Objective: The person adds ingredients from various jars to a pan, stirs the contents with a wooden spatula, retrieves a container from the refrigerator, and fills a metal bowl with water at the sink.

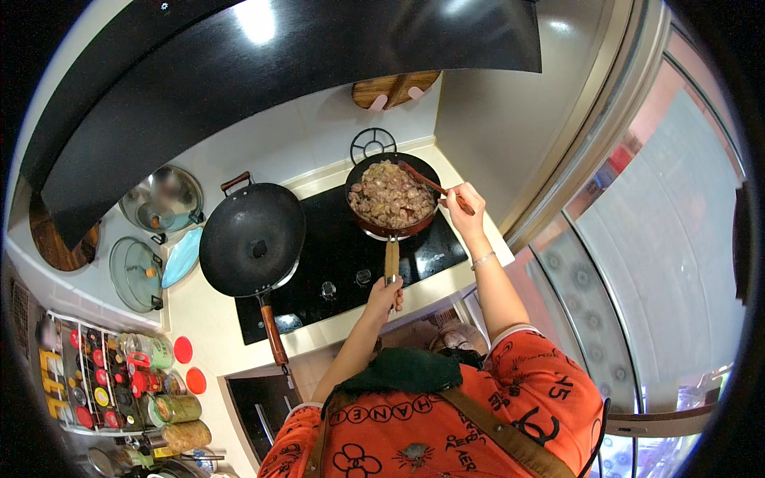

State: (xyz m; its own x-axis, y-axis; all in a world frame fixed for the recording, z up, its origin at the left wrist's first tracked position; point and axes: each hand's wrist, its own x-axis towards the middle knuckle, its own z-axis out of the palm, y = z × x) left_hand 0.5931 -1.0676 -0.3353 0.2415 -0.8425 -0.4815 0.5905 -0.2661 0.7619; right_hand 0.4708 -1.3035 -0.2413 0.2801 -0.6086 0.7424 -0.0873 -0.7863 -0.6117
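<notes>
My left hand [386,298] is closed around the wooden handle [391,260] of a frying pan, near the front edge of the black stove. The dark pan [356,212] sits over the right burner, full of browned chunks of meat [386,195]. In my right hand [465,209] is a brown wooden spatula [430,185], gripped by its upper end. Its lower end reaches into the meat at the pan's right side, and its tip is partly hidden there.
A black wok [251,239] with a wooden handle rests on the left burner. Glass lids [137,273] lean against the wall at left. A spice rack [96,374] and jars [177,409] stand on the left counter. The range hood [279,72] overhangs the stove. A glass door [653,239] is at right.
</notes>
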